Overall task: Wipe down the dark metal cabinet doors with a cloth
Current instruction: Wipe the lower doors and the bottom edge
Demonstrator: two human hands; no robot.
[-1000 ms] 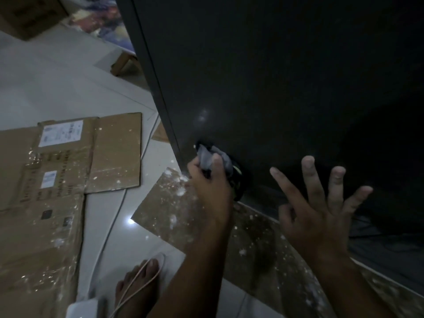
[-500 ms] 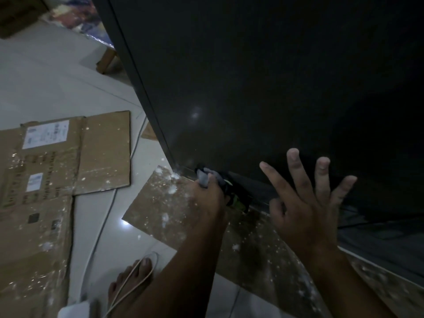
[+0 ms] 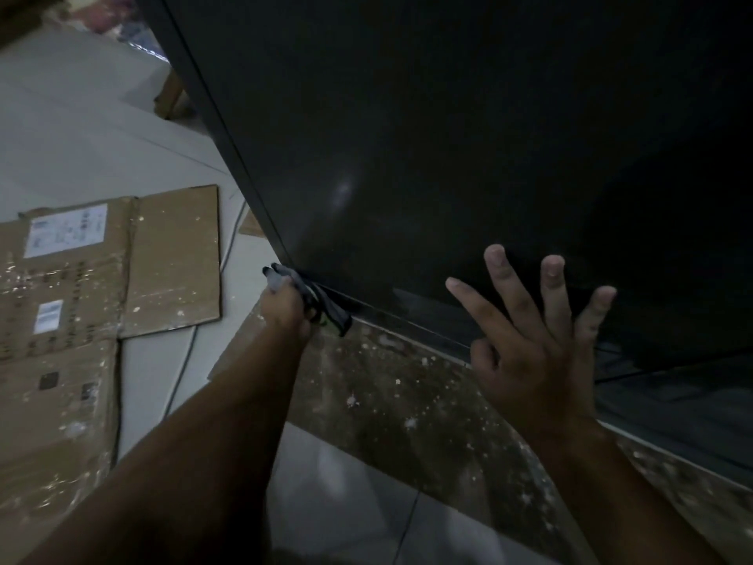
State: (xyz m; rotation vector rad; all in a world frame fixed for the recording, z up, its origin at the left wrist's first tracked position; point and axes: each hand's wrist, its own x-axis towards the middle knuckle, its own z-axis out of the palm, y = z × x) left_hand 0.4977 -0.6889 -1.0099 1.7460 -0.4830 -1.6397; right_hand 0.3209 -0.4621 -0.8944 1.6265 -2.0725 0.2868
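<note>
The dark metal cabinet door (image 3: 428,136) fills the upper right of the head view, its left edge running diagonally down to a bottom corner. My left hand (image 3: 285,307) is closed around a grey cloth (image 3: 322,303) with a green mark, pressed against that bottom left corner and lower edge. My right hand (image 3: 538,340) is spread flat, fingers apart, against the lower part of the door and holds nothing.
Flattened cardboard (image 3: 81,287) with white paint specks lies on the pale tiled floor (image 3: 81,128) at left. A speckled cardboard sheet (image 3: 407,401) lies under the cabinet's base. A thin cable (image 3: 183,369) runs across the floor between them.
My left hand has slid the cloth down the door from just above its lower edge to the bottom left corner. My right hand stays spread on the door.
</note>
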